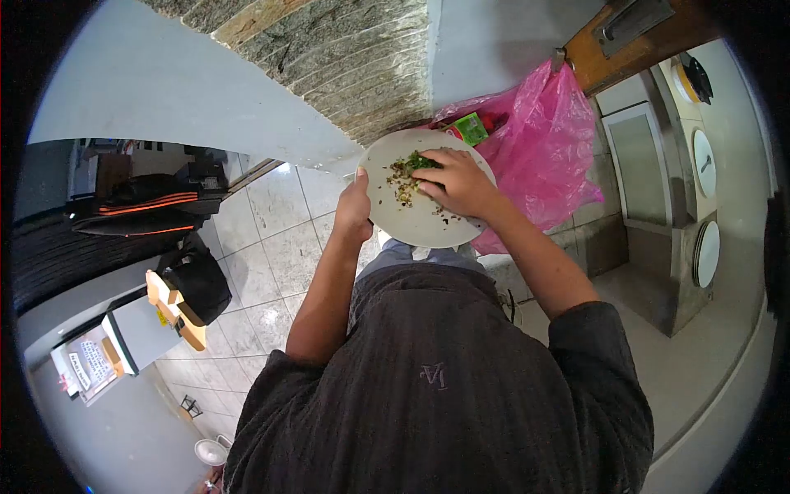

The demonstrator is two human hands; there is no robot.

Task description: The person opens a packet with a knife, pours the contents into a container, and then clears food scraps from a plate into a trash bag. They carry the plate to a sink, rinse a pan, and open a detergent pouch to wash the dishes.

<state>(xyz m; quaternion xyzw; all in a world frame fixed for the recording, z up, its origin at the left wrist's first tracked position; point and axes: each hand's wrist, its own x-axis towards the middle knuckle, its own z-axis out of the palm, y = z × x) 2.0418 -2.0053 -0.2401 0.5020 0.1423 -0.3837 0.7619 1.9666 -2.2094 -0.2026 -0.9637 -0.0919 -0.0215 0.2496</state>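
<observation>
A pale round plate (444, 235) is held in front of my body, tilted near the pink bag. My left hand (355, 207) grips its left rim, with the thumb on top and the fingers underneath. On the plate lie chopped green leaves (409, 165) and small brown and yellowish food scraps (403, 188). My right hand (455, 183) reaches over the plate from the right, its curled fingers gathered on the green leaves. The fingertips are partly hidden among the scraps.
A pink plastic bag (539, 156) hangs from a wooden door's handle (562, 58), with a green packet (469, 129) inside. A stone-clad wall edge (354, 74) stands ahead. Plates (706, 253) rest on the counter at right. A black bag (197, 284) sits at left.
</observation>
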